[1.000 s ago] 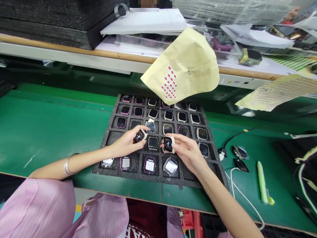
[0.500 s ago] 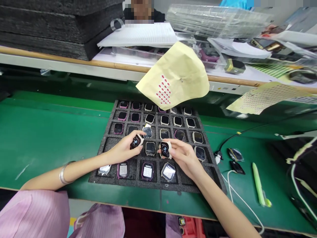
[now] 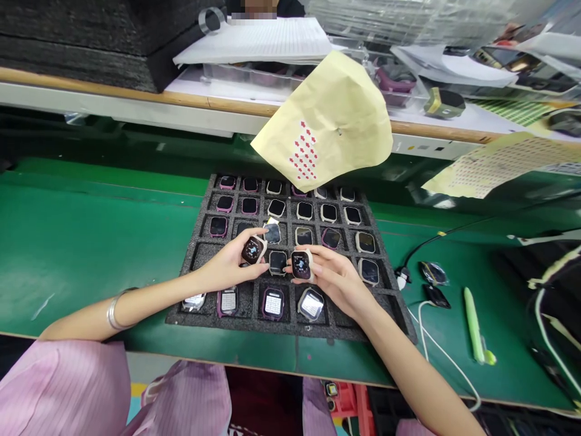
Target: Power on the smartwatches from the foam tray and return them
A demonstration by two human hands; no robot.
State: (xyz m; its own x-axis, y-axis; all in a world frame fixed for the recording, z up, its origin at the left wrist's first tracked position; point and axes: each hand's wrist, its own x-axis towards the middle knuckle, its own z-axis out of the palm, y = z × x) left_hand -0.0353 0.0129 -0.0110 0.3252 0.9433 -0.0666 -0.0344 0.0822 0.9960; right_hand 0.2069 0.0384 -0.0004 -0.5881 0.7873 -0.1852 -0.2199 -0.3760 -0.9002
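Observation:
My left hand [image 3: 227, 266] grips a small smartwatch body [image 3: 253, 249] with a beige case and a lit dial, held just above the black foam tray [image 3: 195, 257]. A second beige watch body [image 3: 301, 265], screen lit, sits between the fingers of my right hand [image 3: 338, 280]. Both hands hover over the tray's middle rows, a few centimetres apart. The tray's pockets hold several watch bodies in pink, purple and beige cases. Those in the front row [image 3: 273, 303] show lit white screens.
The tray lies on a green belt [image 3: 91, 230]. A yellow sticker sheet [image 3: 327, 124] with red arrows hangs above its far edge, another [image 3: 494, 166] at right. Right of the tray lie a white cable [image 3: 436, 339], black parts [image 3: 434, 284] and a green pen [image 3: 472, 324]. Black foam stack [image 3: 91, 36] behind.
Both hands stay over the tray holding the same watches. My right hand has shifted slightly left, toward the left one. The view has bobbed a little.

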